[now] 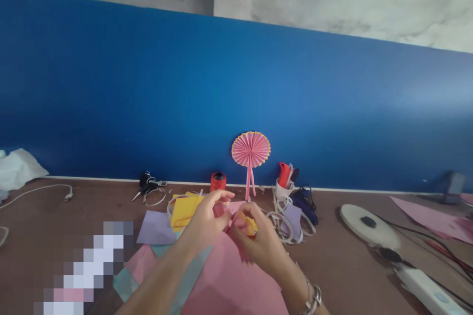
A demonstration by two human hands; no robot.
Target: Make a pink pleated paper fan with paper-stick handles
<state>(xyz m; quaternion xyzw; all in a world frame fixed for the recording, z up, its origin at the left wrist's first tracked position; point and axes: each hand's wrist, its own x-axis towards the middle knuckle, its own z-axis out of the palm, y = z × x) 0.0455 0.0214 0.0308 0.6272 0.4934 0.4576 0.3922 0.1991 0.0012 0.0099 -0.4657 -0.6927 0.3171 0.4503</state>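
My right hand (256, 238) is closed around a pleated pink paper (242, 224) with yellow edging. Its folds show between the fingers and below the palm. Just left of it, my left hand (209, 216) has its thumb and curled fingers drawn together, the index finger stretched out above. Whatever sits in its fingertips is too small or hidden to make out. Under both hands lies a large pink sheet (229, 280). Behind them a finished-looking round pink paper fan (251, 150) with yellow edging stands upright against the blue panel. A red thread spool (218, 182) stands behind my left hand.
Purple paper (157, 227), yellow paper (183, 211) and teal sheets (192, 275) lie left. Keys (150, 184) rest near the panel (166, 93). Right are a white pen cup (284, 189), white strip loops (286, 229), a round white device (369, 226) and a power strip (424, 290).
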